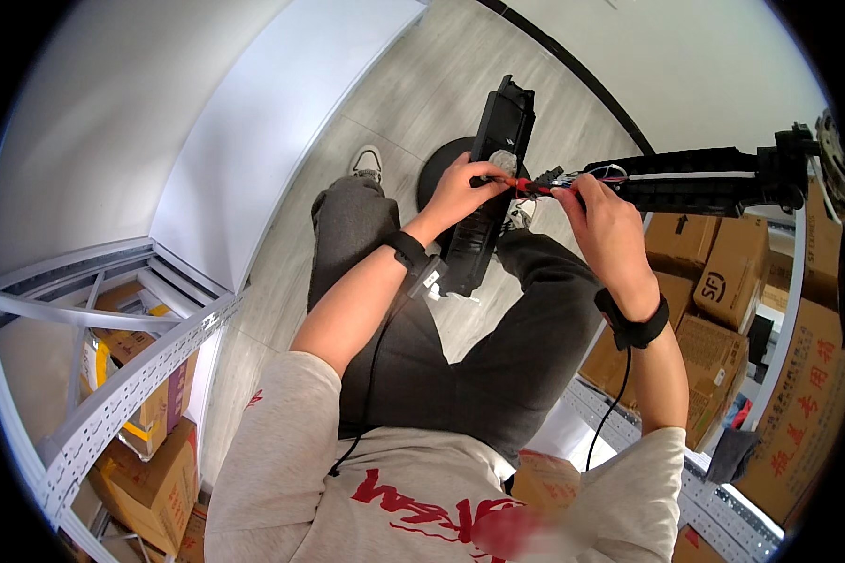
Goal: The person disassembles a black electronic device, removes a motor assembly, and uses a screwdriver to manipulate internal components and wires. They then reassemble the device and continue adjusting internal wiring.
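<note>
the left hand [458, 196] pinches a slim red wire bundle [522, 185], its long axis running crosswise toward the right hand [608, 227], whose exact grip i cannot tell. the red lies nearer the left hand, beside a long black plastic shell [469, 246].

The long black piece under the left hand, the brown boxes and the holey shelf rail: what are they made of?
Long black piece: probably hard plastic, fairly matte, with moulded-looking edges and ridges.
Brown boxes: cardboard, by the dull tan faces and folded edges.
Shelf rail: likely painted metal, pale and smooth with rows of punched slots.
</note>
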`<state>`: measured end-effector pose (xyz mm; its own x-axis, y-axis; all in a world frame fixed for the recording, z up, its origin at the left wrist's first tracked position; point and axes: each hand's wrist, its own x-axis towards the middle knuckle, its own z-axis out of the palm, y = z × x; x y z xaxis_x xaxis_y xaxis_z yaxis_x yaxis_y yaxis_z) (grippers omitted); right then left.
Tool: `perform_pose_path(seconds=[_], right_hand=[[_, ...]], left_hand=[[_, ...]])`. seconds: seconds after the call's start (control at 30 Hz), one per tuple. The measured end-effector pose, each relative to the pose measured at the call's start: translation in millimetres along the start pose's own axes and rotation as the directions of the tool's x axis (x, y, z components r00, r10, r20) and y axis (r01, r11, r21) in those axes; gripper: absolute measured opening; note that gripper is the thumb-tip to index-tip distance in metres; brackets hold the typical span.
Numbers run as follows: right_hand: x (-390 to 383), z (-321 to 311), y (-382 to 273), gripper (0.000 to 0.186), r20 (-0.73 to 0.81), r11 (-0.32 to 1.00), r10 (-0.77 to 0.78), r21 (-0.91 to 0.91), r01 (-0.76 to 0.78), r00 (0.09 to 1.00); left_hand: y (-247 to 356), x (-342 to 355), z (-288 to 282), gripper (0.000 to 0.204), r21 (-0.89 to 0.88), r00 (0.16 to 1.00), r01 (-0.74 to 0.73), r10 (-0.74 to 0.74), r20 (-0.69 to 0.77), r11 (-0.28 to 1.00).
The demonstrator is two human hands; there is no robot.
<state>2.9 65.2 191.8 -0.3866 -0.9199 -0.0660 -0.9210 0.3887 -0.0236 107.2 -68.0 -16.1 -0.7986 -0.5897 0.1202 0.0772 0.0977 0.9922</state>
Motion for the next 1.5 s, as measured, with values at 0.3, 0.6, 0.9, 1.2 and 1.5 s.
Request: perform_pose_path(seconds=[0.3, 0.6, 0.9, 1.2, 1.5], right_hand=[[-5.3, -1.3, -1.9, 0.02, -0.149, 0.982, -0.187, -0.002, 0.188, 0.971], [-8.6, 1.5, 3.6, 0.027, -0.01, 0.999, -0.018, 0.049, 0.019, 1.0], [-6.4, -0.2, -2.5, 0.03, -0.077, 0.996, -0.083, -0.02, 0.082, 0.994], [-6.8, 4.9, -2.9, 0.03, -0.079, 0.992, 0.059, 0.115, -0.049, 0.995], [-6.8, -3.6, -8.2, 0.023, -0.115, 0.971, -0.237, -0.059, 0.232, 0.965]], left_hand=[[-9.7, 2.1, 2.6, 0.015, 0.002, 0.998, -0.052, 0.052, -0.024, 0.999], [-11.4, 2.7, 2.7, 0.015, 0.016, 0.997, -0.07, 0.07, -0.021, 0.997], [-10.2, 2.2, 1.3, 0.013, 0.03, 0.996, -0.092, 0.093, -0.013, 0.995], [-7.9, 2.7, 2.5, 0.019, 0.041, 0.994, -0.101, 0.103, -0.04, 0.994], [-14.3, 4.5, 2.2, 0.018, 0.02, 0.997, -0.07, 0.071, -0.022, 0.997]])
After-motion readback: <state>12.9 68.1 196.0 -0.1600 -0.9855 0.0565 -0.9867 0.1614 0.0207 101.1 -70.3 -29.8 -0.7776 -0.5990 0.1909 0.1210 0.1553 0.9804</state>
